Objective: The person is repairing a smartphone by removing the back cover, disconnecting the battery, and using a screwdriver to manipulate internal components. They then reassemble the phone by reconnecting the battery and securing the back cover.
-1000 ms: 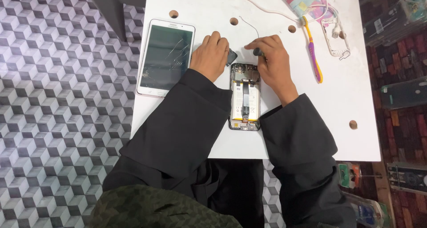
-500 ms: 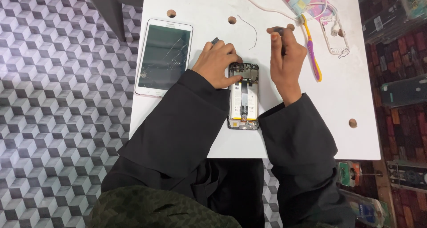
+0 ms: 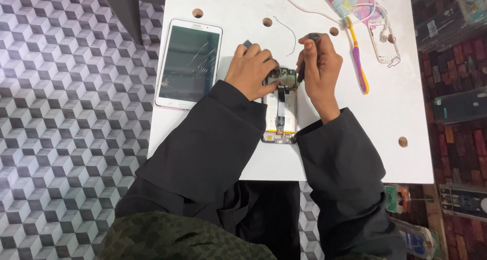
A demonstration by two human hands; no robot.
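An opened phone [image 3: 280, 113] with its back off lies on the white table [image 3: 385, 118], its inner parts showing. My left hand [image 3: 251, 70] rests on the phone's top left corner and pins it down; a small dark piece sticks out above the fingers. My right hand [image 3: 318, 70] grips a thin dark tool [image 3: 307, 57] like a pen, tip down at the phone's top right corner. Both sleeves are black.
A white tablet with a cracked screen [image 3: 188, 63] lies left of the phone. A yellow and purple toothbrush [image 3: 357, 57], a thin white frame [image 3: 383, 39], a white cable [image 3: 299, 4] and a thin wire [image 3: 290, 37] lie at the far side. Patterned floor tiles [image 3: 71, 138] are at left.
My right hand lifted away to the right with the tool, then came back down to the phone's top right corner. My left hand stayed on the phone's top.
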